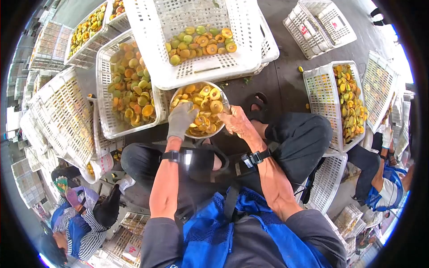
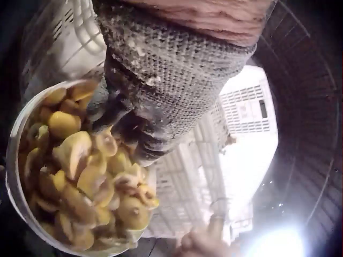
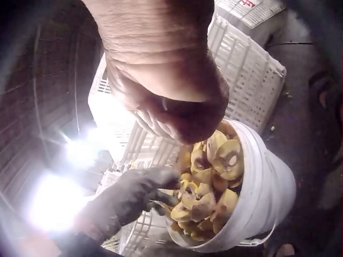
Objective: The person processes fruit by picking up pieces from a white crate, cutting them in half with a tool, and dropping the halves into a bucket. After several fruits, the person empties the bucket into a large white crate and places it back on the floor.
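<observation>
A white bucket (image 1: 225, 127) full of cut yellow-orange fruit halves (image 2: 88, 182) stands between the person's knees. The left hand (image 1: 182, 118), in a grey knit glove, is over its left side. Its fingers bend loosely down to the fruit, thumb and fingers parted, and no piece shows held between them. On the bucket's right side, the bare right hand (image 1: 239, 123) grips a small metal tool (image 1: 226, 106), which points up past the rim. Curled fingers hide the tool's handle. In the right wrist view the right fist overlaps the bucket's far edge.
A white crate (image 1: 178, 76) of halved fruit tilts toward the bucket from ahead. Another fruit-filled crate (image 1: 103, 89) stands at left, and one (image 1: 319, 89) at right. Stacked white crates (image 1: 319, 27) stand farther off. Other people (image 1: 85, 228) work at both sides.
</observation>
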Demonstrator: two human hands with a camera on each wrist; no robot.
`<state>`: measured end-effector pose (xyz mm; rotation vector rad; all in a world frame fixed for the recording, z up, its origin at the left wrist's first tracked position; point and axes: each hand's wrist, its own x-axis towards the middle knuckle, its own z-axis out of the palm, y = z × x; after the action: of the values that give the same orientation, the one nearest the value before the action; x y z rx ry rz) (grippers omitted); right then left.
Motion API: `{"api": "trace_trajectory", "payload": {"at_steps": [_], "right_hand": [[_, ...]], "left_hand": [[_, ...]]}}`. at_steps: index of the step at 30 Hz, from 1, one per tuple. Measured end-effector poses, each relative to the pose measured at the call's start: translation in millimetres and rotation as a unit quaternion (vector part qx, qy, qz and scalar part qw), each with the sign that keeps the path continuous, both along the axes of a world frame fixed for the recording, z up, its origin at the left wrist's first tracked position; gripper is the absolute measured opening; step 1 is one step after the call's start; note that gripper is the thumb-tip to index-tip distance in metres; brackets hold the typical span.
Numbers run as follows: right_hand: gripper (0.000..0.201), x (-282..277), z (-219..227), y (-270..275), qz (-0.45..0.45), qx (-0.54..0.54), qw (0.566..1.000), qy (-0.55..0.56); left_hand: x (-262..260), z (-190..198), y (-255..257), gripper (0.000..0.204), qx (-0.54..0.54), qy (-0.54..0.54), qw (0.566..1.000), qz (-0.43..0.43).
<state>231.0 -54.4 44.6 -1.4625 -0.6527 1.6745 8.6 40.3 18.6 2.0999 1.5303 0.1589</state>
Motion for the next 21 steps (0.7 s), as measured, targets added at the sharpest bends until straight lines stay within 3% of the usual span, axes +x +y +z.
{"api": "trace_trajectory", "payload": {"at_steps": [3,6,10,14,15,18,20,21], "right_hand": [[0.025,5.5,1.6,-0.6,-0.015,0.007,1.000,0.005],[0.024,9.0,1.8,-4.4,-0.031,0.016,0.999,0.012],[0.027,13.4,3.9,-4.5,-0.048,0.006,0.999,0.002],[0.030,19.3,-6.7,-8.7,-0.058,0.017,0.998,-0.015],[0.030,19.1,-6.6,-9.5,-0.063,0.011,0.998,-0.029],[0.029,18.1,-6.1,-6.0,-0.075,0.000,0.995,-0.065],[0.028,17.7,-11.8,-6.8,-0.082,-0.009,0.994,-0.075],[0.026,19.1,-9.4,-6.4,-0.070,-0.010,0.995,-0.077]], "left_hand": [[1.7,-28.0,4.0,0.031,0.045,-0.038,0.998,0.009],[-1.5,-33.5,10.6,0.028,0.024,-0.104,0.992,0.067],[-2.6,-16.9,14.3,0.024,-0.170,-0.266,0.915,0.252],[-2.2,-43.5,21.7,0.028,0.084,-0.181,0.963,0.182],[7.7,-24.2,20.3,0.035,0.108,-0.151,0.971,0.149],[48.5,5.5,17.2,0.039,0.136,-0.116,0.982,0.054],[74.6,-1.7,16.1,0.047,0.064,0.028,0.997,-0.010],[86.3,-8.6,14.7,0.043,0.089,-0.004,0.995,-0.039]]}}
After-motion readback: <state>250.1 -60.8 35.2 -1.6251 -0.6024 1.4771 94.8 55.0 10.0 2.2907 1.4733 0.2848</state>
